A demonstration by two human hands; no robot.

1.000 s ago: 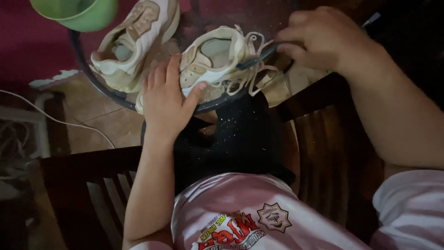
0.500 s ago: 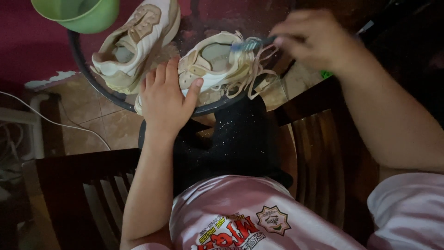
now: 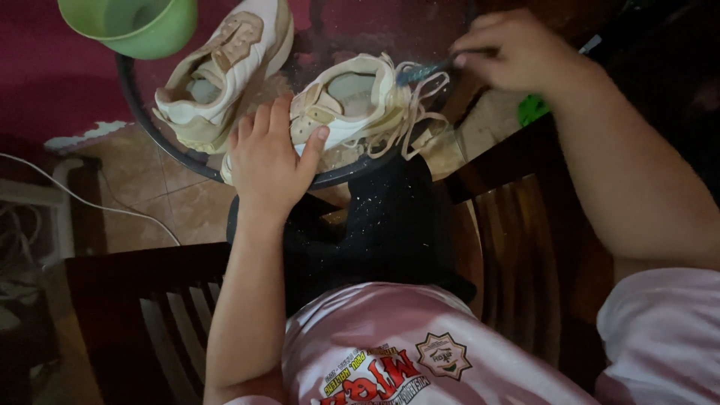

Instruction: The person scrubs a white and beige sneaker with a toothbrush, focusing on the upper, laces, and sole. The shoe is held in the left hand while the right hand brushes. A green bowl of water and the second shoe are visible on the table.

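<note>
A round glass table (image 3: 150,124) with a dark rim carries two cream and tan sneakers, and the nearer sneaker (image 3: 341,105) lies at the table's near edge, its heel partly over the rim toward the person. The left hand (image 3: 268,154) rests flat on that shoe's side and heel, fingers spread and only lightly curled, thumb pressed against the sole's wall, so it pins the shoe down without closing around it. The right hand (image 3: 514,49) hovers over the far right part of the table, fingers pinched together around the handle of a small brush (image 3: 420,73) with a bluish head, whose bristles meet the shoe's tongue and loose laces (image 3: 416,124). The laces trail untied over the near right edge of the table. The shoe looks light, with a soft padded upper that gives under pressure and a firmer rubbery sole; it would likely slide on smooth glass, so the steadiest hold seems to be at the heel counter and along the sole, where the left hand already presses. The laces are limp and could snag on the bristles. The second sneaker (image 3: 225,71) lies further in, toward the far left of the table, just beside the first but not clearly touching it. A green plastic bowl (image 3: 131,26) stands at the table's far left edge. Below the table show a dark wooden chair (image 3: 142,300), black cloth over the knees and a tiled floor (image 3: 157,187).
</note>
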